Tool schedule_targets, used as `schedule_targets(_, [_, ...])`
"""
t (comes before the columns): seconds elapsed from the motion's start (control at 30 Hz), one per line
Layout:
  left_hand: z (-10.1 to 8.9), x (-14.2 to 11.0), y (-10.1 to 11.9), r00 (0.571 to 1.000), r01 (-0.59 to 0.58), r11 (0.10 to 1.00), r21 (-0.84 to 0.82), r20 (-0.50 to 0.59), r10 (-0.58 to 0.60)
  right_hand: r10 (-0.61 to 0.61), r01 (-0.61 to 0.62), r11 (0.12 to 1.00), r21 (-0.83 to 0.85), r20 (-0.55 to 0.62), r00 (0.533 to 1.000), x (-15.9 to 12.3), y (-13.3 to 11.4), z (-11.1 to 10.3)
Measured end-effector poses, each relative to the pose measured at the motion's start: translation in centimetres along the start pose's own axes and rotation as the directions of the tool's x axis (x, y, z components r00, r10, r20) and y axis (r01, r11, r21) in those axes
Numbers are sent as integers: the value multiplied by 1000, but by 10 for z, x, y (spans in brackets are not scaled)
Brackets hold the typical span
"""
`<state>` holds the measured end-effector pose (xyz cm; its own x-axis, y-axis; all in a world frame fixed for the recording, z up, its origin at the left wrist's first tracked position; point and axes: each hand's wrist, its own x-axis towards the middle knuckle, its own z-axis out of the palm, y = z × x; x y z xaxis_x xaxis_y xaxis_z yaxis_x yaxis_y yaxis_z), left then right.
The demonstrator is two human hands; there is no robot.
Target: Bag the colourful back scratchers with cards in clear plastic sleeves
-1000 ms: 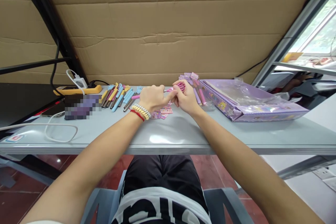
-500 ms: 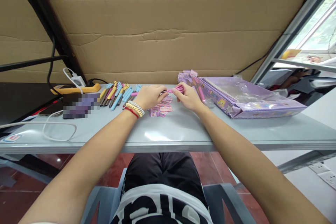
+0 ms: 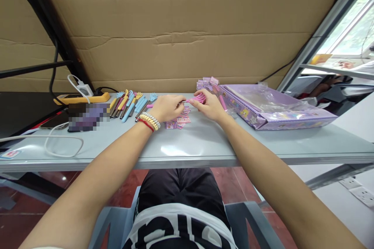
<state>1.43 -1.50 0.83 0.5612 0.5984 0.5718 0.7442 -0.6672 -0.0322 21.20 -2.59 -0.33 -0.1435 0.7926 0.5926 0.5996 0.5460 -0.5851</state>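
Both hands meet over the grey table (image 3: 204, 144) on one pink hand-shaped stick (image 3: 196, 99). My left hand (image 3: 168, 108), with bead bracelets on the wrist, pinches its metal shaft end. My right hand (image 3: 210, 106) grips the pink claw head. Under the hands lies a small pile of pink and purple stickers (image 3: 179, 120). Left of my left hand a row of blue, yellow and pink hand-shaped sticks (image 3: 130, 104) lies on the table.
A purple printed box (image 3: 277, 111) with clear plastic wrap sits at the right, with purple packets (image 3: 208, 83) behind my right hand. A yellow power strip (image 3: 82, 97), a phone and a white cable loop (image 3: 62, 146) are at the left. A cardboard wall stands behind.
The hands have drawn slightly apart along the pink stick, the left one shifting left. The view has tilted a little.
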Motion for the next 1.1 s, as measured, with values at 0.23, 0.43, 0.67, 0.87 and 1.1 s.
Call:
schedule_targets(0.23, [0, 0, 2, 1000, 29, 1000, -3, 6, -29, -22, 21, 1000, 20, 27, 999, 1, 2, 1])
schedule_targets(0.43, [1, 0, 3, 999, 26, 1000, -1, 43, -26, -39, 38, 997, 61, 25, 999, 2, 2, 1])
schedule_targets(0.67, [-6, 6, 5, 997, 39, 999, -5, 60, -39, -134, 158, 977, 143, -160, 978, 3, -2, 3])
schedule_targets(0.87, [-14, 9, -2, 995, 101, 994, 48, -27, -100, -107, 179, 972, 153, -389, 915, 13, 5, -2])
schedule_targets(1.1, [-33, 0, -65, 956, 218, 972, 89, -221, -194, 4, 31, 999, 35, -727, 687, 29, 44, -47])
